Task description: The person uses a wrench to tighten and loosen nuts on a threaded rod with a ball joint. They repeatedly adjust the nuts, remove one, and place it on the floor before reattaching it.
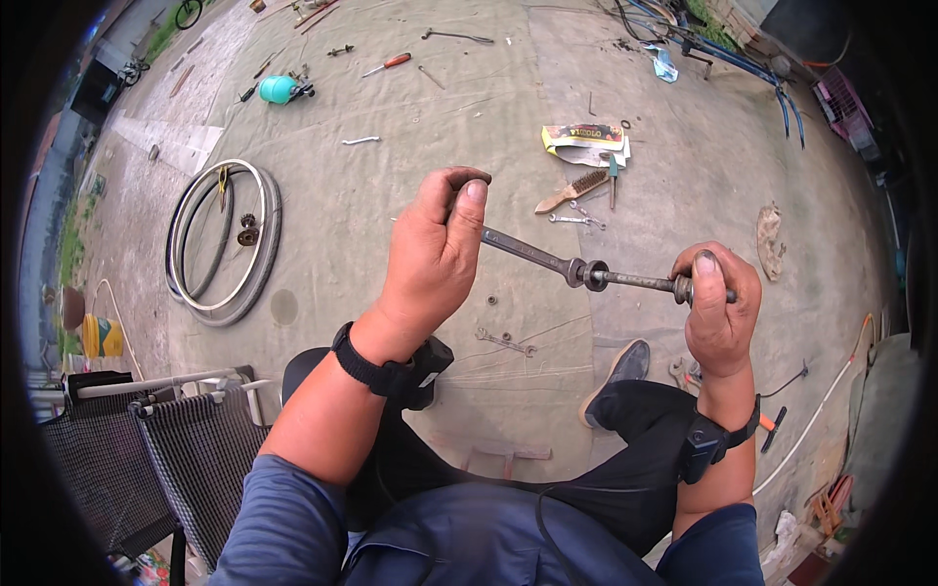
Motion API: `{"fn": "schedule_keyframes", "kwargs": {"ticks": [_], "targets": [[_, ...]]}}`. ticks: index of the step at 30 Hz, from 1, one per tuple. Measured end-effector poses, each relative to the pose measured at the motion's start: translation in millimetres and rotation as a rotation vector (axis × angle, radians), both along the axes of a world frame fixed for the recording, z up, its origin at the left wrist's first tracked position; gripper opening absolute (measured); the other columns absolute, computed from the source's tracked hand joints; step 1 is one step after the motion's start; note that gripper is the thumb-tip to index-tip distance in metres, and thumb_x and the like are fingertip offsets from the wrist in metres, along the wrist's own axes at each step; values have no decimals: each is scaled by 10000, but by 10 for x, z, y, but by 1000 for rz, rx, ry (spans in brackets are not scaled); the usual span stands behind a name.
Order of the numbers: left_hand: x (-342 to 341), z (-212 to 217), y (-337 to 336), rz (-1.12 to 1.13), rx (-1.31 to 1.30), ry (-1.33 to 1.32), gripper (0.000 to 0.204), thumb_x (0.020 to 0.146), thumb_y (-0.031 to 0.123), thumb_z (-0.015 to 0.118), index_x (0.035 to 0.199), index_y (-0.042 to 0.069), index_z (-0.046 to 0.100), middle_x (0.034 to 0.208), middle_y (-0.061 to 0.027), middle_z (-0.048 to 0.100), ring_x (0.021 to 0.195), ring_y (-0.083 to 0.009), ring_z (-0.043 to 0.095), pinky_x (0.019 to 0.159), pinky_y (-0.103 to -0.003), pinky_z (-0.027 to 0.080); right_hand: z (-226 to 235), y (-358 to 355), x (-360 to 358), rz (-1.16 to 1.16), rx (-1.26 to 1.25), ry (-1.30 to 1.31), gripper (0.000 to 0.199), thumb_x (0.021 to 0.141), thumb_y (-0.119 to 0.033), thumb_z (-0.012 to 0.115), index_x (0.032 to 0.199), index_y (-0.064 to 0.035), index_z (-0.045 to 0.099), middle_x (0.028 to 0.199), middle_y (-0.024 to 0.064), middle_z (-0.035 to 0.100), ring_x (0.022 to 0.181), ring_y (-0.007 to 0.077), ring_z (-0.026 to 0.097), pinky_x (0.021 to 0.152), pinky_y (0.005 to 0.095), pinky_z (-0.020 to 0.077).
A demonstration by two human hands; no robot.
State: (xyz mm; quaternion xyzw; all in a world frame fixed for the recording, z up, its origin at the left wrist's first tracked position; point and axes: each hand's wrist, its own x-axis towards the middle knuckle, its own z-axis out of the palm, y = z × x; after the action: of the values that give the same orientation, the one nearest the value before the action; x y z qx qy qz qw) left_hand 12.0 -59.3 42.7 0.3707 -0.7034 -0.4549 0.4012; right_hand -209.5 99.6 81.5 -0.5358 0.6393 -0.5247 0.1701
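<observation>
We see two hands raised over the lap, one tool in each. Our left hand (pixel 435 249) is closed around the end of a long grey steel wrench (pixel 523 249), thumb pressed along its top. Our right hand (pixel 718 308) is clenched on the far end of a dark threaded metal axle (pixel 635 280), thumb on the tip. The wrench head meets one nut (pixel 576 272) on the axle, midway between the hands, above the knees.

Below the hands, one grey shoe (pixel 623 363) rests on the grey-green tarp on the ground (pixel 410 127). Just beside it lies one small spanner (pixel 505 341). At lower left stand two woven grey chairs (pixel 147 439).

Further out on the left lies one bicycle wheel with a pale rim (pixel 223 244). To the right of centre we count one wooden-handled wire brush (pixel 572 190), and beyond it one flat, torn cardboard package, yellow and red with a pale flap (pixel 586 142). Farthest off lie one teal cylindrical can (pixel 277 90) and one red-handled screwdriver (pixel 388 64).
</observation>
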Motion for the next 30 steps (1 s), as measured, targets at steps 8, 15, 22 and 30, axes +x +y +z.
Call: {"fn": "schedule_keyframes", "kwargs": {"ticks": [8, 15, 22, 30], "targets": [[-272, -375, 60, -319, 944, 123, 290, 1050, 286, 470, 1109, 20, 569, 707, 1, 510, 581, -97, 465, 517, -251, 390, -110, -84, 229, 102, -16, -700, 427, 999, -315, 414, 709, -16, 510, 588, 59, 476, 467, 122, 359, 470, 289, 299], [-485, -444, 1086, -504, 1487, 229, 311, 1060, 289, 433, 1246, 45, 486, 771, -26, 529, 606, -141, 547, 482, -257, 401, -56, -211, -40, -124, -196, -752, 418, 1015, -327, 429, 739, -42, 558, 666, 22, 526, 510, 87, 378, 476, 261, 305], [-344, -66, 914, -322, 1231, 365, 386, 1058, 325, 433, 1295, 21, 453, 807, -43, 545, 592, -123, 510, 501, -258, 402, -120, -130, -520, -524, -175, -110, 333, 1022, -225, 475, 792, -5, 574, 702, -44, 462, 643, 73, 376, 563, 260, 309], [-11, 37, 111, -53, 62, 16, 254, 1038, 215, 521, 1152, -10, 551, 722, 0, 524, 639, -76, 465, 575, -259, 409, -12, -61, -71, -77, -50, 31, 331, 1011, -183, 490, 759, 10, 583, 668, 15, 547, 602, 88, 450, 557, 253, 365]]}}
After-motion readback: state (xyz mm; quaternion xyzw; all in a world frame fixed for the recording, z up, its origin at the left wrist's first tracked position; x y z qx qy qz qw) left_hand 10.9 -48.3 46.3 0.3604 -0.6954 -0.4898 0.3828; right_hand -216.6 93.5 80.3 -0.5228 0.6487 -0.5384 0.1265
